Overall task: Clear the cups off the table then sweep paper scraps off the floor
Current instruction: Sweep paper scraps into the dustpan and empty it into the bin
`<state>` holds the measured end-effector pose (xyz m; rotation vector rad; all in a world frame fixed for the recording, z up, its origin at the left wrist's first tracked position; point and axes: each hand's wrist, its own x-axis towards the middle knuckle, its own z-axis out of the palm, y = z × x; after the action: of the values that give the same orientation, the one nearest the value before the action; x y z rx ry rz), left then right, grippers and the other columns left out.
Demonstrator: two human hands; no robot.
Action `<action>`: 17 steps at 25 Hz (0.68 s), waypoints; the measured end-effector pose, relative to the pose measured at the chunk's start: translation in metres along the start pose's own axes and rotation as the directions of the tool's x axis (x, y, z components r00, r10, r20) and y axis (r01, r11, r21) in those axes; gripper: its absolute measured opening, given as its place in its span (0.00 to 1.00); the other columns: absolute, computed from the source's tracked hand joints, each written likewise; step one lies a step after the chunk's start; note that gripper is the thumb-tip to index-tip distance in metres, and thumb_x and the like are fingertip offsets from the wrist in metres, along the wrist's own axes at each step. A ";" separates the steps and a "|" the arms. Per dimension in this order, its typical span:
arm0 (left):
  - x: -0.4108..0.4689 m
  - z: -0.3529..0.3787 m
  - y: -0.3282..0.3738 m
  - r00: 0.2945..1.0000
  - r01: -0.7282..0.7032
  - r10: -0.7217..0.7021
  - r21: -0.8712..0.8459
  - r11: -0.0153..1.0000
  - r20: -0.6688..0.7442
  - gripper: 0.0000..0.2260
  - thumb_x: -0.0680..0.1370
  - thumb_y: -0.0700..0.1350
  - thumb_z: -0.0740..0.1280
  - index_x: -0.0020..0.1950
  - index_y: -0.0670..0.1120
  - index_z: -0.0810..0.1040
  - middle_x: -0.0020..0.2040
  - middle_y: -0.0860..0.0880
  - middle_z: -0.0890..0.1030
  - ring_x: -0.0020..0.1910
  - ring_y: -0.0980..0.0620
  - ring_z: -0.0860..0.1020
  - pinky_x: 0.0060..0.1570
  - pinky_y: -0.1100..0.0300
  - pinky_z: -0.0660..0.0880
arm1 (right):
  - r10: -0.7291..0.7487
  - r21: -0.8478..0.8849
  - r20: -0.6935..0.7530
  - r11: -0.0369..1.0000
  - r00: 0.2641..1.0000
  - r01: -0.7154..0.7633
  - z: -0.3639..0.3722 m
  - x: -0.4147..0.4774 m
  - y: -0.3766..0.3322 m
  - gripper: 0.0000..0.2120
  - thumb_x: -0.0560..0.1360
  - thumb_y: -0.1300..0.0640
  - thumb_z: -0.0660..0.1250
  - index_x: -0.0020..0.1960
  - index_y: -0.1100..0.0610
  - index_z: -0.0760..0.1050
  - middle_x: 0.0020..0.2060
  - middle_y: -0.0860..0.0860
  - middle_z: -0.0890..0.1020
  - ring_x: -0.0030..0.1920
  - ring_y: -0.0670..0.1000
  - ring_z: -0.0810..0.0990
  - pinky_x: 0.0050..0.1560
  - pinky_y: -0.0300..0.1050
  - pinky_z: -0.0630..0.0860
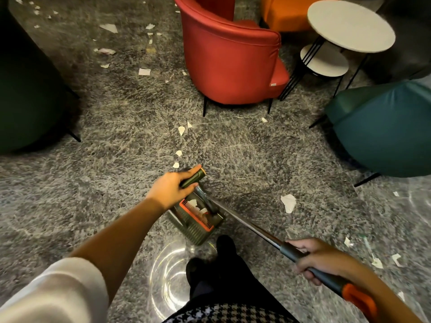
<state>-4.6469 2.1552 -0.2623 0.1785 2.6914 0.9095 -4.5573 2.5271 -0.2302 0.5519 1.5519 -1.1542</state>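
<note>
1. Gripping the handle (193, 178) of a green dustpan (198, 226), the person's left hand (171, 188) has its fingers curled round the dark grip above a grey speckled floor (121, 127).
2. The right hand (319, 257) is wrapped round the grey grip of a broom pole (245, 223), which slants down to meet the dustpan; the two hands are well apart.
3. White paper scraps (193, 202) lie inside the dustpan beside its orange comb (197, 214).
4. Loose scraps (288, 202) still dot the floor: one larger piece right of the dustpan, a short line just beyond it, a scatter at upper left, and a few near the right hand.
5. A red armchair (228, 61) stands beyond, a round side table (349, 24) beside it and an orange chair (286, 12) behind; a teal chair (384, 127) sits at right.
</note>
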 end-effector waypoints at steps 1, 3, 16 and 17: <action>0.000 0.000 0.000 1.000 0.003 -0.003 0.007 1.000 0.004 0.18 0.78 0.50 0.66 0.66 0.48 0.74 0.43 0.51 0.80 0.34 0.57 0.79 0.35 0.63 0.78 | -0.005 -0.013 -0.003 1.000 1.000 0.005 0.002 0.002 -0.004 0.35 0.71 0.74 0.64 0.74 0.57 0.59 0.28 0.57 0.77 0.23 0.50 0.72 0.23 0.41 0.71; -0.001 0.001 0.000 1.000 0.004 -0.004 0.029 1.000 0.006 0.17 0.78 0.50 0.65 0.66 0.49 0.74 0.41 0.54 0.78 0.31 0.63 0.75 0.29 0.72 0.71 | -0.012 -0.039 -0.046 0.999 0.999 0.011 0.004 0.012 -0.011 0.35 0.71 0.75 0.64 0.74 0.57 0.59 0.28 0.58 0.77 0.23 0.50 0.72 0.23 0.41 0.70; 0.000 -0.004 0.009 0.991 0.021 -0.025 0.035 0.999 0.129 0.27 0.80 0.51 0.63 0.75 0.60 0.54 0.46 0.50 0.80 0.33 0.59 0.76 0.32 0.75 0.72 | 0.151 0.239 -0.034 0.961 0.988 -0.138 0.027 0.073 -0.022 0.08 0.74 0.73 0.62 0.49 0.63 0.69 0.26 0.60 0.76 0.20 0.52 0.74 0.19 0.36 0.70; 0.000 -0.004 0.011 0.988 0.031 -0.031 0.008 0.999 0.149 0.26 0.80 0.50 0.63 0.75 0.58 0.56 0.48 0.48 0.80 0.34 0.59 0.76 0.32 0.75 0.72 | 0.168 0.191 -0.016 0.968 0.986 -0.162 0.026 0.074 -0.025 0.08 0.75 0.70 0.62 0.38 0.64 0.69 0.21 0.57 0.72 0.17 0.49 0.70 0.18 0.35 0.67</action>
<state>-4.6478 2.1618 -0.2527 0.1971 2.5518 0.8448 -4.5891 2.4779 -0.2882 0.8154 1.4022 -1.1757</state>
